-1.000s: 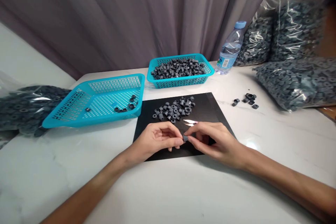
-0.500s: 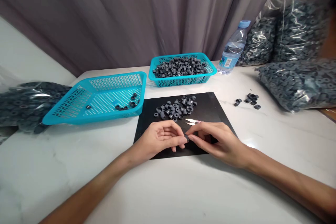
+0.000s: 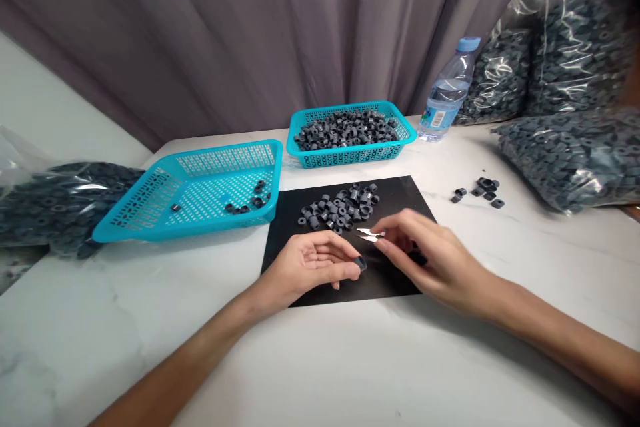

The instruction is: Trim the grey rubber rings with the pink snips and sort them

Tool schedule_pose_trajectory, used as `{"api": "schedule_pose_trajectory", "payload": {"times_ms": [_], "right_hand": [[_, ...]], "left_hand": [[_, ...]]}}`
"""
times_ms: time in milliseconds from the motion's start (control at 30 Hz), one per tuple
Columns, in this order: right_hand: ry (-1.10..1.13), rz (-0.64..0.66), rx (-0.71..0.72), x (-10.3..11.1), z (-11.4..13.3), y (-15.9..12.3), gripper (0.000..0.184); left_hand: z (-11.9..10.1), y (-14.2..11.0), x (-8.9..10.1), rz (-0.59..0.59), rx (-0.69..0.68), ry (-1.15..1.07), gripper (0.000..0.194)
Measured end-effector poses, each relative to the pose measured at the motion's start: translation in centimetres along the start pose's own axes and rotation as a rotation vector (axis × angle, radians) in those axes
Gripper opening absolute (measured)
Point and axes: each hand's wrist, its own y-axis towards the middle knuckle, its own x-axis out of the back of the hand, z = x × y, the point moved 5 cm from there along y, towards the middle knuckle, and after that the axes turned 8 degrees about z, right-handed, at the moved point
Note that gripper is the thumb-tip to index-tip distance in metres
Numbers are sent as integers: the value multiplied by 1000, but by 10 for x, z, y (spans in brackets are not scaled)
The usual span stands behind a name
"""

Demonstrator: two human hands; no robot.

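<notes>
Grey-purple curtains hang in soft folds behind our white, faintly veined tabletop. Our left hand pinches one small dark-grey piece between thumb and fingertips, above a flat black mat. Our right hand is apart from it, thumb and forefinger at the pointed metal blades; we cannot tell whether they grip the tool or only hover by it. We judge this to be close handling of a single piece, and any cut near those fingertips calls for a steady pinch and careful aim.

Beyond the blades lies a heap of short, thick-walled grey rings, matt with a few glossy edges. One turquoise perforated plastic basket holds a scattered few; the smaller turquoise basket is heaped (we'd rather not count them). Crinkled clear bags bulge with similar pieces beside a blue-capped bottle.
</notes>
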Motion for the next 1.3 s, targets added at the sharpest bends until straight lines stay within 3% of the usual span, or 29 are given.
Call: {"api": "schedule_pose_trajectory", "payload": {"times_ms": [67, 167, 333, 567, 833, 933, 1133, 1300], "right_hand": [[-165, 50, -35, 10, -9, 0, 29], [-183, 144, -126, 15, -27, 0, 41], [-182, 179, -159, 3, -36, -4, 20], [-504, 70, -111, -3, -36, -12, 24], [63, 107, -272, 3, -17, -7, 26], [202, 91, -252, -4, -4, -5, 29], [248, 171, -82, -21, 4, 0, 32], [223, 107, -18, -19, 1, -1, 28]], "left_hand": [[-1, 0, 1, -17, 11, -6, 25], [-2, 0, 2, -41, 13, -15, 26], [-1, 0, 5, -66, 8, -61, 29], [4, 1, 5, -48, -36, -121, 29], [3, -2, 6, -54, -58, -127, 24], [1, -2, 8, -86, -53, -136, 25], [2, -1, 10, -107, -44, -161, 28], [3, -2, 9, -121, -26, -187, 30]]}}
